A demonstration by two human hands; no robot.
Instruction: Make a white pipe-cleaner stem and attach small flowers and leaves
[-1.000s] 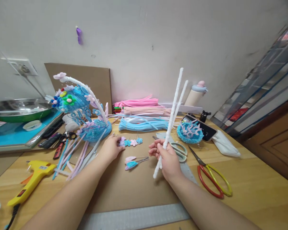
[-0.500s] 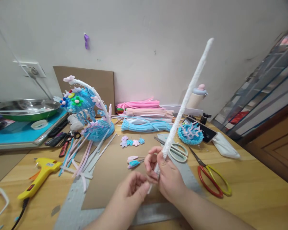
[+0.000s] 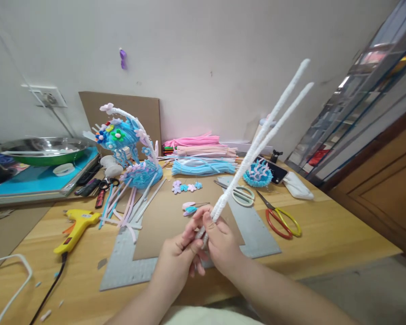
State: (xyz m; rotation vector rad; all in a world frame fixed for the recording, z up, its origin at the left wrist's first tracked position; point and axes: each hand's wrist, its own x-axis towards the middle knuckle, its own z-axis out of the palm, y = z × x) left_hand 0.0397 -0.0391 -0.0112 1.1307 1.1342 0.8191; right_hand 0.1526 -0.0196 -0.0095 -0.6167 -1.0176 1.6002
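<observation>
White and fuzzy, slant up and rightward out of the closed right hand (image 3: 223,243) as two long rods (image 3: 230,192), close together low down and apart at the tips. Are gripped near the lower ends between thumb and curled fingers. Meet the left hand (image 3: 176,262) at those ends, among narrowly curled fingers; cannot tell a grip from a touch there, behind the overlap.

Stay near the front edge of the tabletop (image 3: 341,234) at the low end, above the near part of a cardboard sheet (image 3: 155,239) on a grey mat (image 3: 122,266). Cross, farther up, in front of the wall (image 3: 203,90) in this view.

Beyond the hands, shows small felt flowers (image 3: 184,187) on the cardboard sheet and bundled pipe cleaners (image 3: 203,167) toward the back edge. To the right, has pale-handled scissors (image 3: 221,184), then red-and-yellow scissors (image 3: 274,209). Toward the left edge, carries a yellow glue gun (image 3: 75,232), well apart from both hands. Leaves open wood between the red-and-yellow scissors and the right corner, and a bare strip along the front right edge.
</observation>
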